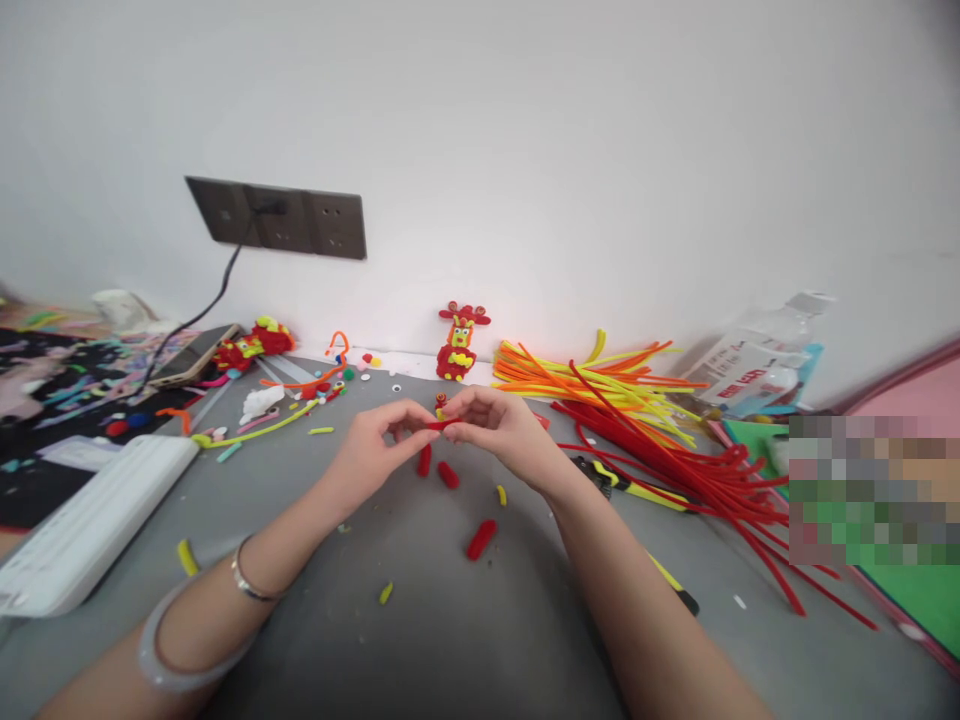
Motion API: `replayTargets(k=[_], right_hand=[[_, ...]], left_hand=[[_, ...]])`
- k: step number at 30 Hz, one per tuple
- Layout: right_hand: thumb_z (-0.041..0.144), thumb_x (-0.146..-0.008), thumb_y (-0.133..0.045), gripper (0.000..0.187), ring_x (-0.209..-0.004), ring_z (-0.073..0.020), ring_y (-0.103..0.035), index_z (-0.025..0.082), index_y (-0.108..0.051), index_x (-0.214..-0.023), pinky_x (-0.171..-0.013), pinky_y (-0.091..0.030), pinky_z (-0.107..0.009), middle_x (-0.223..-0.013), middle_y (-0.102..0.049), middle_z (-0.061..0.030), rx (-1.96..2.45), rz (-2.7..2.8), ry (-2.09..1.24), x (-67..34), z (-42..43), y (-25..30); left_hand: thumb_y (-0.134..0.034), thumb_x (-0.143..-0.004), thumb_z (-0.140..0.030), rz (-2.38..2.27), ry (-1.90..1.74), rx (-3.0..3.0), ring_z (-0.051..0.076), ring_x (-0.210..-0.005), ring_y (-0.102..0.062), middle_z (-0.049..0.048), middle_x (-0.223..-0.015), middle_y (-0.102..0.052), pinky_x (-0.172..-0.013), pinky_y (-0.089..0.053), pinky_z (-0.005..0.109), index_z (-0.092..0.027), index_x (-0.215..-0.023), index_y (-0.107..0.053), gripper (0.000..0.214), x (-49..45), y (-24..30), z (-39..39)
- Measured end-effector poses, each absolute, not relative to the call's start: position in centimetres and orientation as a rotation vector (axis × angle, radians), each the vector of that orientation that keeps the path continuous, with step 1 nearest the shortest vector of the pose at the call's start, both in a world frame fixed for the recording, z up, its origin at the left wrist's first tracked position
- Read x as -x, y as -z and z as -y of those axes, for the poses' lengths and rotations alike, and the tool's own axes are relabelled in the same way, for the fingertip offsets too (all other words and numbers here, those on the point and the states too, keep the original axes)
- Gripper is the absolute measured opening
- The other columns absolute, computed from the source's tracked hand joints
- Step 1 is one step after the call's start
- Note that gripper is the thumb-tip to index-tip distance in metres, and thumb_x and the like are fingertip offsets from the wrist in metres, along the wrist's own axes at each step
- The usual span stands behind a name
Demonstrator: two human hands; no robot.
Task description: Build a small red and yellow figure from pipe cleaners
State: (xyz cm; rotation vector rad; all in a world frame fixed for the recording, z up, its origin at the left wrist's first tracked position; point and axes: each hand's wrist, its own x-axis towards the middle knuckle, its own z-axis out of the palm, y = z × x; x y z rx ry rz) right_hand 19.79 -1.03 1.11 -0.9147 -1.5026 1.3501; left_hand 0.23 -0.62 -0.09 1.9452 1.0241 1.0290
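Between the fingertips of both hands is a short piece of red pipe cleaner [441, 425], held roughly level. My left hand [382, 440] pinches its left end, and my right hand [491, 425] pinches the right. Just below them, cut red pieces [448, 475] lie on the grey table, with a thicker red piece [481, 540] nearer to me. Small yellow snippets [385, 593] are scattered around. Behind the hands, a red and yellow fuzzy figure [456, 350] with a wide hat stands against the wall. A small red and yellow part [441, 403] shows just past my fingertips.
Yellow and orange pipe cleaners [600, 375] and a red bundle [675, 460] lie to the right, beside yellow-handled pliers [645, 490]. On the left are a white power strip [105, 520], a phone [191, 358] and another red craft figure [255, 345]. A clear bottle [780, 335] stands back right.
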Motion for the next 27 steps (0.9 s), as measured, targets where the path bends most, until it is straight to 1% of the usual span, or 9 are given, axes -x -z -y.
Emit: replayTargets(k=[4, 8, 13, 18, 24, 25, 27], right_hand=[[0.032, -0.073, -0.078, 0.020, -0.076, -0.0153, -0.064, 0.018, -0.066, -0.080, -0.074, -0.052, -0.030, -0.080, -0.068, -0.0018, 0.897, 1.554, -1.208, -19.50, 1.16, -1.09], [0.034, -0.074, -0.077, 0.020, -0.078, -0.0167, -0.066, 0.018, -0.066, -0.081, -0.076, -0.054, -0.032, -0.081, -0.068, -0.0025, 0.855, 1.564, -1.200, -19.37, 1.28, -1.12], [0.035, -0.076, -0.075, 0.020, -0.077, -0.0168, -0.065, 0.019, -0.064, -0.077, -0.074, -0.055, -0.033, -0.080, -0.067, -0.0028, 0.855, 1.617, -1.116, -19.32, 1.38, -1.22], [0.037, -0.079, -0.074, 0.020, -0.080, -0.0171, -0.064, 0.020, -0.064, -0.086, -0.074, -0.055, -0.032, -0.084, -0.066, -0.0032, 0.845, 1.671, -1.066, -19.23, 1.56, -1.25], [0.032, -0.077, -0.076, 0.026, -0.077, -0.0162, -0.067, 0.022, -0.065, -0.098, -0.076, -0.055, -0.032, -0.080, -0.067, -0.0014, 0.788, 1.571, -1.219, -19.29, 1.48, -1.35], [0.033, -0.077, -0.076, 0.026, -0.079, -0.0165, -0.067, 0.021, -0.065, -0.098, -0.077, -0.055, -0.032, -0.082, -0.068, -0.0020, 0.789, 1.557, -1.238, -19.35, 1.43, -1.39], [0.035, -0.076, -0.076, 0.022, -0.081, -0.0170, -0.067, 0.019, -0.067, -0.089, -0.078, -0.055, -0.033, -0.085, -0.069, -0.0034, 0.821, 1.542, -1.232, -19.44, 1.35, -1.46]], left_hand=[[-0.067, -0.083, -0.034, -0.961, -1.071, -1.830, 0.015, -0.074, -0.063, 0.0018, -0.085, -0.072, -0.067, -0.048, 0.026, -0.019, -0.092, -0.068, 0.018, -0.22, 0.31, 0.56], [-0.069, -0.080, -0.036, -0.930, -1.104, -1.681, 0.017, -0.077, -0.067, 0.0043, -0.086, -0.074, -0.071, -0.053, 0.029, -0.018, -0.088, -0.069, 0.020, -0.23, 0.33, 0.54], [-0.073, -0.077, -0.037, -0.891, -1.131, -1.657, 0.020, -0.083, -0.069, 0.0057, -0.091, -0.075, -0.077, -0.056, 0.031, -0.018, -0.094, -0.069, 0.025, -0.22, 0.32, 0.61], [-0.072, -0.078, -0.037, -0.918, -1.162, -1.705, 0.018, -0.079, -0.068, 0.0042, -0.088, -0.074, -0.074, -0.055, 0.030, -0.019, -0.087, -0.072, 0.020, -0.22, 0.35, 0.69], [-0.074, -0.076, -0.034, -0.872, -1.174, -1.591, 0.013, -0.063, -0.062, 0.0013, -0.072, -0.072, -0.062, -0.051, 0.026, -0.018, -0.080, -0.073, 0.016, -0.12, 0.24, 0.41], [-0.075, -0.075, -0.034, -0.874, -1.183, -1.582, 0.013, -0.063, -0.062, 0.0014, -0.072, -0.071, -0.062, -0.051, 0.026, -0.018, -0.079, -0.073, 0.016, -0.10, 0.22, 0.34], [-0.077, -0.073, -0.034, -0.889, -1.194, -1.558, 0.014, -0.064, -0.061, 0.0022, -0.072, -0.072, -0.063, -0.051, 0.027, -0.018, -0.078, -0.073, 0.018, -0.03, 0.22, 0.22]])
